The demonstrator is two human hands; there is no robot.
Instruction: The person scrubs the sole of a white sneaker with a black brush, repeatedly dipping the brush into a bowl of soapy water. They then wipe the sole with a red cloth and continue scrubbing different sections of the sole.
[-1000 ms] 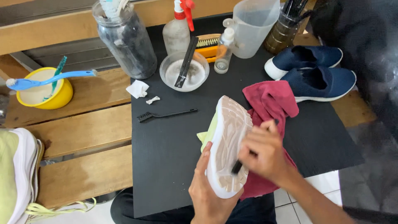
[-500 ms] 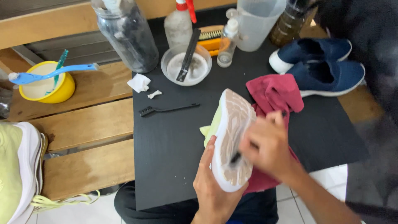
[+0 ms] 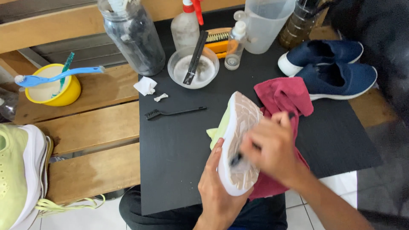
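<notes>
My left hand [image 3: 217, 187] grips a pale yellow-green shoe [image 3: 239, 127] from below, its light sole turned up over the black mat [image 3: 179, 145]. My right hand [image 3: 272, 149], blurred with motion, holds a small dark brush [image 3: 235, 159] with its bristles against the middle of the sole. A dark red cloth [image 3: 283, 96] lies under and behind the shoe, to the right.
On the mat: a thin black brush [image 3: 172, 113], a glass bowl [image 3: 192, 68] with a black brush, a spray bottle [image 3: 185, 27], a jug [image 3: 266, 21], a dark jar [image 3: 134, 36]. Two navy shoes [image 3: 332, 70] at right. A yellow bowl [image 3: 53, 85] with toothbrushes on wooden slats; a second pale shoe [image 3: 19, 170] at left.
My right hand has slid down and left along the sole with the brush. The shoe stays held in my left hand.
</notes>
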